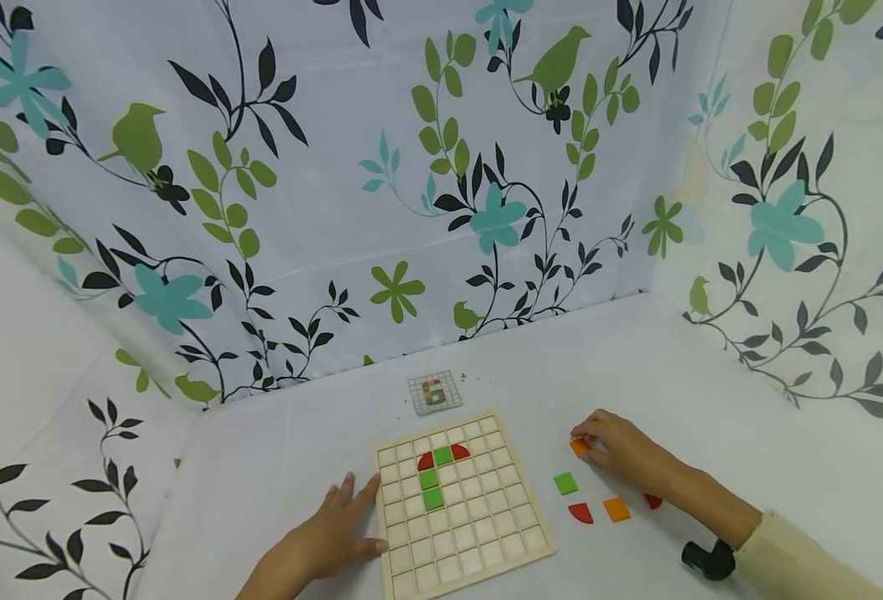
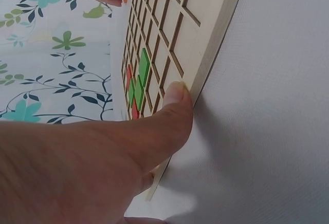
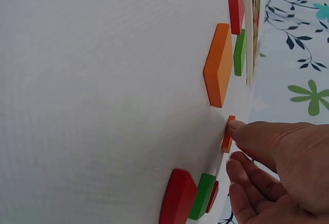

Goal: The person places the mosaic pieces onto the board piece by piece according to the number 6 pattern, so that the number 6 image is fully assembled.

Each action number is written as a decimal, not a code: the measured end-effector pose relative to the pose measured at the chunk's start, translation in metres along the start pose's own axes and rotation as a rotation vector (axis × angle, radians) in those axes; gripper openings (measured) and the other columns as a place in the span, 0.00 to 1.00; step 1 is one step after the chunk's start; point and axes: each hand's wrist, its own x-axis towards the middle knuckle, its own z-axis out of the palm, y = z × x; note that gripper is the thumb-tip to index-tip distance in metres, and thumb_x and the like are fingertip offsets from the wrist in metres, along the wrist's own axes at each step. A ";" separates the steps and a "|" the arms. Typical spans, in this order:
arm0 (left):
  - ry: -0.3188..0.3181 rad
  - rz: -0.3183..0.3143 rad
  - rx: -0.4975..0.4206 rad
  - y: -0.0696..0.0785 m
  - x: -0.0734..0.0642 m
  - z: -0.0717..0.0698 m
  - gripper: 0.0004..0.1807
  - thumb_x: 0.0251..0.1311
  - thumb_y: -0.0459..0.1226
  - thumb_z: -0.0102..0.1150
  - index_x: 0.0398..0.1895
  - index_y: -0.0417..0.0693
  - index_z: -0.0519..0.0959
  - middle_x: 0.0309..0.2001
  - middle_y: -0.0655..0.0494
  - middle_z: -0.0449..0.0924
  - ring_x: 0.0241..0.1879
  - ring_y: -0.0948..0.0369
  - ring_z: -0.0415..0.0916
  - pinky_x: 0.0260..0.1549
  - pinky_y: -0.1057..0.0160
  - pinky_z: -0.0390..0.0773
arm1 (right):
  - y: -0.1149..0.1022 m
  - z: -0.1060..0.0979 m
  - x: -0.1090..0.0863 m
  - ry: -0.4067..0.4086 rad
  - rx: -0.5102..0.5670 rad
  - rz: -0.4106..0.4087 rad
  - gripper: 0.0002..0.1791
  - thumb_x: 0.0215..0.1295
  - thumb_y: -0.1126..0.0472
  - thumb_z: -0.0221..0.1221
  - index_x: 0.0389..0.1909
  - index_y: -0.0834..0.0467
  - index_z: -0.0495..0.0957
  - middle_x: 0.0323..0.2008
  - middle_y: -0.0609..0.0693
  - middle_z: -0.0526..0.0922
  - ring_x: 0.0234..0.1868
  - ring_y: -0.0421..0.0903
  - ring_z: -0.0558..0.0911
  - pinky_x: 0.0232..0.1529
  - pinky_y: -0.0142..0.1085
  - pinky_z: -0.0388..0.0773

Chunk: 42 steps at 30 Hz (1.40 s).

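Observation:
A wooden grid board [image 1: 486, 575] lies on the white cloth. In its upper cells sit green square tiles [image 1: 433, 499] and two red quarter-circle tiles [image 1: 426, 461]. My left hand [image 1: 328, 529] lies along the board's left edge, fingers spread. In the left wrist view its thumb [image 2: 176, 94] touches the board's rim. To the right of the board, my right hand [image 1: 621, 450] pinches an orange square tile [image 1: 579, 447], low over the cloth. In the right wrist view the thumb [image 3: 241, 131] presses that tile and the other fingers curl.
Near the right hand lie a loose green tile [image 1: 565, 483], a red quarter-circle [image 1: 580, 512] and an orange square [image 1: 616, 509]. A red piece [image 1: 653, 501] is partly under the forearm. Behind the board lies a small pattern card [image 1: 435, 392]. A black object [image 1: 709, 560] is beside the right sleeve.

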 end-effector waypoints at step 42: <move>0.019 0.009 -0.005 0.000 -0.010 -0.006 0.52 0.61 0.56 0.72 0.84 0.52 0.59 0.82 0.29 0.48 0.80 0.28 0.46 0.70 0.25 0.59 | -0.084 0.028 0.045 -0.153 0.127 -0.083 0.12 0.69 0.56 0.70 0.51 0.53 0.85 0.45 0.38 0.81 0.48 0.42 0.80 0.53 0.41 0.84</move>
